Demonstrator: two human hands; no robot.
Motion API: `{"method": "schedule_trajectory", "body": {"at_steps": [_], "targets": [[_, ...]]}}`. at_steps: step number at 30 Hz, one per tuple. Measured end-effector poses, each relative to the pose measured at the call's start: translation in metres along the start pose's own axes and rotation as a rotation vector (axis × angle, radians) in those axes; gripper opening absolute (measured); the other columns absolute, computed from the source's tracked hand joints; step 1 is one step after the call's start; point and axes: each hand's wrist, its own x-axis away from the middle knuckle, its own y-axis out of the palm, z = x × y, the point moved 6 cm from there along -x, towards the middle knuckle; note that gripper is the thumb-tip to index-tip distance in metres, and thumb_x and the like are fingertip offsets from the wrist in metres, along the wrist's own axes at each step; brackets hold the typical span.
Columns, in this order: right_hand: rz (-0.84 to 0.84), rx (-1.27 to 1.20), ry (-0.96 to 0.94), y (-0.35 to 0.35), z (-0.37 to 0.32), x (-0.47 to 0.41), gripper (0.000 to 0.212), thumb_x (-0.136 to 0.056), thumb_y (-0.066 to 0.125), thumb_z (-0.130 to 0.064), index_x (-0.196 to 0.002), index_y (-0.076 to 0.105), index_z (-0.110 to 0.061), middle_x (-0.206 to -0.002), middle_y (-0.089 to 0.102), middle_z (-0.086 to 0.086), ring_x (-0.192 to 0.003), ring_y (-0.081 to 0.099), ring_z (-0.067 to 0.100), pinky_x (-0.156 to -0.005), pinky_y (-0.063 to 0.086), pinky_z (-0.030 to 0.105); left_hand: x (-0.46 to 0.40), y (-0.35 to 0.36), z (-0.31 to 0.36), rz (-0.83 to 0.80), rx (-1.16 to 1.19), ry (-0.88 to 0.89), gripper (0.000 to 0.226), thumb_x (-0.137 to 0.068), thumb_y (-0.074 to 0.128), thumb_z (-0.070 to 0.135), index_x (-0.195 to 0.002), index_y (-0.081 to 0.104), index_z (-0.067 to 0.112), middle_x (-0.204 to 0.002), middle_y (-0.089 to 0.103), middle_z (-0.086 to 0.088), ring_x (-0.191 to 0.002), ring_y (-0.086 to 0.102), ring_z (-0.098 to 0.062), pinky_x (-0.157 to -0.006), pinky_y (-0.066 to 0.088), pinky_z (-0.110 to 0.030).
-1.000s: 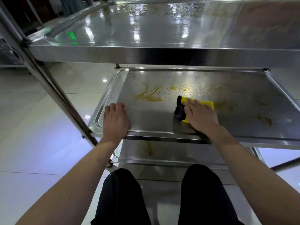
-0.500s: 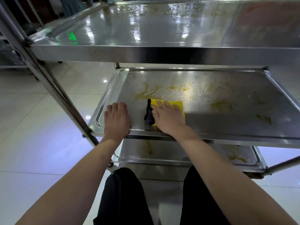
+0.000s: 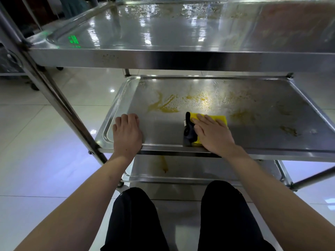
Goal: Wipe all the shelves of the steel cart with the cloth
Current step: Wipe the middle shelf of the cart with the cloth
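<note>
1. Pressing flat on the middle shelf (image 3: 272, 142), the yellow cloth (image 3: 220, 119) lies near the shelf's front edge, with a dark fold or backing (image 3: 188, 132) bunched at its left side.
2. The right hand (image 3: 212, 134) lies on top of the cloth with fingers straight and spread, not curled round it; the flat palm likely serves to spread pressure so the cloth drags evenly over the steel.
3. The left hand (image 3: 126, 133) rests on the front left corner of the same shelf, fingers bent over the raised rim and holding nothing else, apparently to steady the wheeled steel cart (image 3: 59, 109) against the push of wiping.
4. Yellow-brown smears (image 3: 163, 105) remain just beyond the cloth toward the back, and further patches (image 3: 288, 130) sit to the right, so this shelf looks only partly done.
5. The top shelf (image 3: 163, 33) above shines wet with faint residue at its far side.
6. The bottom shelf (image 3: 181, 171) shows a yellowish streak (image 3: 164, 163) and seems not yet wiped.
7. The person's dark-trousered knees (image 3: 134, 214) sit low before the cart on a glossy tiled floor (image 3: 36, 160), a posture suited to reaching the lower shelves.
</note>
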Motion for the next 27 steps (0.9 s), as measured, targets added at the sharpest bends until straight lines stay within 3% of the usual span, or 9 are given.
{"method": "schedule_trajectory", "body": {"at_steps": [6, 13, 21, 24, 27], "targets": [[0.023, 0.049, 0.007, 0.003, -0.036, -0.008, 0.055, -0.111, 0.012, -0.048, -0.163, 0.023, -0.037, -0.173, 0.015, -0.010, -0.160, 0.012, 0.018, -0.128, 0.013, 0.048, -0.002, 0.002, 0.001, 0.022, -0.005, -0.029, 0.011, -0.104, 0.047, 0.014, -0.102, 0.056, 0.009, -0.092, 0.055, -0.014, -0.085, 0.048, -0.035, -0.073, 0.033, -0.043], [0.018, 0.079, -0.151, 0.024, -0.131, -0.029, 0.055, -0.111, 0.015, -0.049, -0.163, 0.029, -0.035, -0.173, 0.021, -0.006, -0.160, 0.016, 0.023, -0.127, 0.015, 0.050, -0.002, -0.001, -0.002, 0.020, 0.099, -0.078, 0.016, -0.107, 0.041, 0.016, -0.102, 0.054, 0.009, -0.092, 0.056, -0.013, -0.087, 0.049, -0.036, -0.075, 0.038, -0.044], [0.016, 0.087, -0.179, 0.020, -0.114, -0.014, 0.062, -0.106, 0.004, -0.055, -0.163, 0.022, -0.043, -0.172, 0.018, -0.013, -0.160, 0.011, 0.014, -0.128, 0.012, 0.048, 0.000, -0.002, -0.010, -0.004, 0.154, -0.022, 0.013, -0.104, 0.040, 0.011, -0.101, 0.052, 0.009, -0.092, 0.053, -0.014, -0.086, 0.046, -0.034, -0.075, 0.039, -0.044], [0.006, 0.106, -0.177, 0.012, -0.087, -0.006, 0.055, -0.110, 0.008, -0.053, -0.164, 0.018, -0.046, -0.172, 0.013, -0.019, -0.160, 0.008, 0.008, -0.130, 0.009, 0.046, -0.002, -0.001, -0.008, -0.033, 0.131, -0.030, 0.011, -0.103, 0.041, 0.010, -0.101, 0.052, 0.010, -0.093, 0.053, -0.014, -0.086, 0.045, -0.034, -0.075, 0.040, -0.045], [-0.007, 0.124, -0.146, 0.006, -0.050, 0.007, 0.062, -0.104, -0.002, -0.058, -0.163, 0.015, -0.049, -0.170, 0.010, -0.023, -0.158, 0.005, 0.003, -0.130, 0.007, 0.041, -0.001, 0.002, -0.008, -0.063, 0.097, -0.012, 0.007, -0.099, 0.047, 0.006, -0.102, 0.052, 0.010, -0.094, 0.052, -0.014, -0.086, 0.044, -0.034, -0.074, 0.036, -0.042]]}}
